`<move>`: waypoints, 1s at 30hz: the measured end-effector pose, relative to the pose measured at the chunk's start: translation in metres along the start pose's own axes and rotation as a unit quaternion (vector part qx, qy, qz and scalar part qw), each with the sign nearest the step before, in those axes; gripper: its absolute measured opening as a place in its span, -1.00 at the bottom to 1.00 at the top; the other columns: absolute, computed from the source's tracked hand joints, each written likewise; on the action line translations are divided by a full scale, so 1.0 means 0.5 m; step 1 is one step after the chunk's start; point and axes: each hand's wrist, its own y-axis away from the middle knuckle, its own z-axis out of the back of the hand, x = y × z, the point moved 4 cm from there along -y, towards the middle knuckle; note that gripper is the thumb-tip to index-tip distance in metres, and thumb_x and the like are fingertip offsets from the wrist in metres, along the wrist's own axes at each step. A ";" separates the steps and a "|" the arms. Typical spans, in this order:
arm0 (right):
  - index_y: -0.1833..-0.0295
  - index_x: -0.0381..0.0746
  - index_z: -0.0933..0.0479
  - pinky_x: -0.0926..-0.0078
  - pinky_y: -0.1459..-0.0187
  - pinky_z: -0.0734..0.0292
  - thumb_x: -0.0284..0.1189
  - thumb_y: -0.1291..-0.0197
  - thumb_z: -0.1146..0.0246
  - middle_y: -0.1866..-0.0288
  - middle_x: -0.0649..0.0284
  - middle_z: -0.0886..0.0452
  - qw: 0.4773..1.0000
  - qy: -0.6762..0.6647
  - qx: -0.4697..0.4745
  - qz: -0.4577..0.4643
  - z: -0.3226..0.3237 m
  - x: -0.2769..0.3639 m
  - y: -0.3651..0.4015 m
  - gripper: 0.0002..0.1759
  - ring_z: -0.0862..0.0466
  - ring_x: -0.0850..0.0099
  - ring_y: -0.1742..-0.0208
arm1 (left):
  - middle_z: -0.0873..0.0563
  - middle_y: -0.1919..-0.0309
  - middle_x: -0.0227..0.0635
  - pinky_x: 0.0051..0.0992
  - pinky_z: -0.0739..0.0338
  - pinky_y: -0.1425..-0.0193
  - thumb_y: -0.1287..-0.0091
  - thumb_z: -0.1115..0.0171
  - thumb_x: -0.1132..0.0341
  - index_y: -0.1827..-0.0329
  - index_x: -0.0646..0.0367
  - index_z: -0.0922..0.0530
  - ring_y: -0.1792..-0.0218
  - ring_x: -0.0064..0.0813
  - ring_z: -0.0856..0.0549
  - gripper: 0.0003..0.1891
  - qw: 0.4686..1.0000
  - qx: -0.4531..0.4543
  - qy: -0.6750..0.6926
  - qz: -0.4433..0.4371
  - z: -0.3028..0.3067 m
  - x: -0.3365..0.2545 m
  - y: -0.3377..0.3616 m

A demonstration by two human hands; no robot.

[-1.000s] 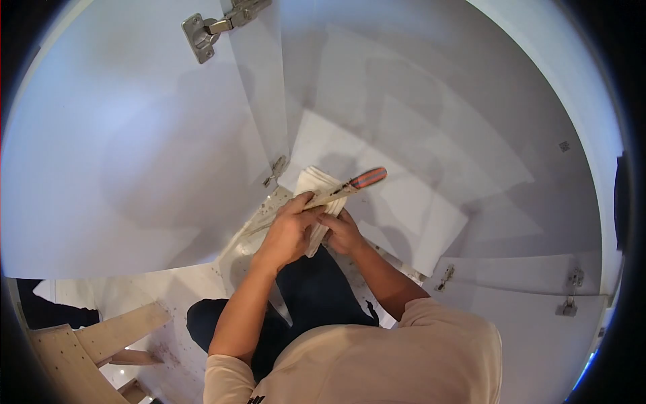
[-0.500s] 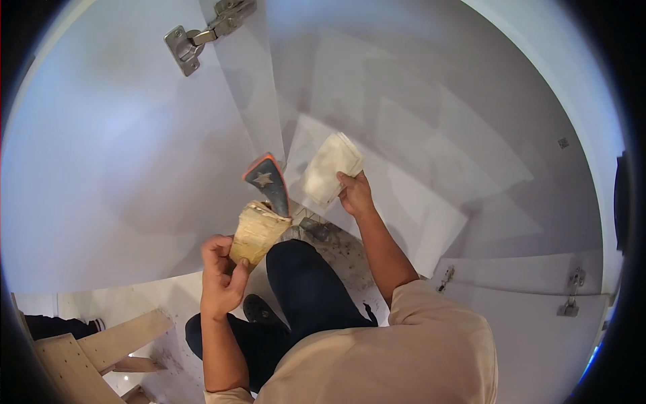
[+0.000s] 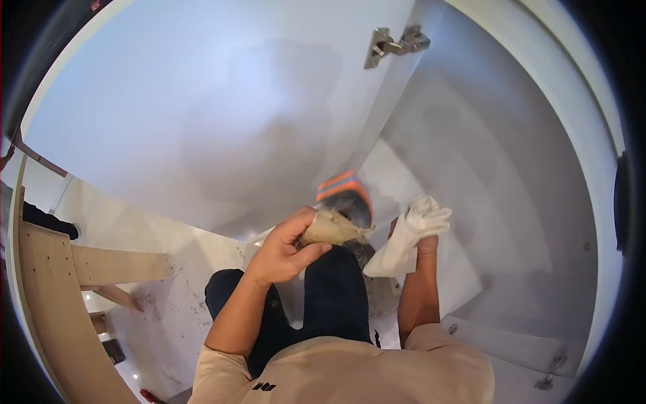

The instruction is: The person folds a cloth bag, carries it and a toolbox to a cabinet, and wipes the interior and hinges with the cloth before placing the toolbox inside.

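Observation:
My left hand (image 3: 286, 252) pinches a stiff, yellowed, worn sleeve-like piece (image 3: 330, 230) between thumb and fingers, with its ragged open end pointing away from me. Out of that end stands a dark blue piece with orange edging (image 3: 346, 194), blurred by motion; its exact kind does not show. In my right hand (image 3: 427, 245) is a white, glove-like cloth bundle (image 3: 404, 239) with finger-shaped folds at its upper end. The cloth covers most of my right fingers. Both hands are close together, above my knees.
A white cabinet door (image 3: 202, 114) stands open at the left on a metal hinge (image 3: 393, 46). A pale board (image 3: 457, 269) lies inside the cabinet. Wooden framing (image 3: 74, 303) is at the left. Dirt marks the pale floor (image 3: 175, 296).
My view has turned left, so the hinge and both hands appear farther right. The yellowed piece has tipped over, and the flat white cloth now shows bunched folds.

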 end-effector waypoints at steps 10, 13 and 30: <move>0.16 -0.35 -0.64 0.40 -0.03 -0.50 -0.39 -0.17 -0.36 -0.15 0.01 -0.57 0.857 0.455 0.228 -0.079 -0.391 0.149 -0.061 -0.76 -0.64 0.29 0.00 | -0.71 0.09 -0.22 -0.44 -0.56 -0.02 -0.22 -0.40 0.48 0.00 0.24 -0.66 0.05 -0.43 -0.66 -0.72 0.991 -0.006 -0.132 -0.007 0.045 -0.011 -0.080; 0.08 -0.34 -0.61 0.37 -0.02 -0.54 -0.46 -0.14 -0.35 -0.10 0.15 -0.58 0.819 0.540 0.191 -0.028 -0.352 0.234 0.032 -0.74 -0.66 0.27 0.03 | -0.75 0.17 -0.29 -0.52 -0.54 -0.01 -0.27 -0.36 0.48 -0.05 0.30 -0.62 0.13 -0.55 -0.67 -0.71 0.981 0.037 -0.188 0.014 -0.035 0.013 -0.161; -0.10 -0.39 -0.50 0.48 0.31 -0.55 -0.52 -0.26 -0.25 0.10 0.04 -0.63 0.175 0.830 -0.279 0.449 -0.622 0.753 0.335 -0.68 -0.67 0.37 0.25 | -0.65 0.29 -0.27 -0.43 -0.66 0.26 -0.27 -0.32 0.37 0.14 0.24 -0.56 0.38 -0.37 -0.64 -0.81 0.901 0.038 0.170 0.398 -0.305 0.760 -0.427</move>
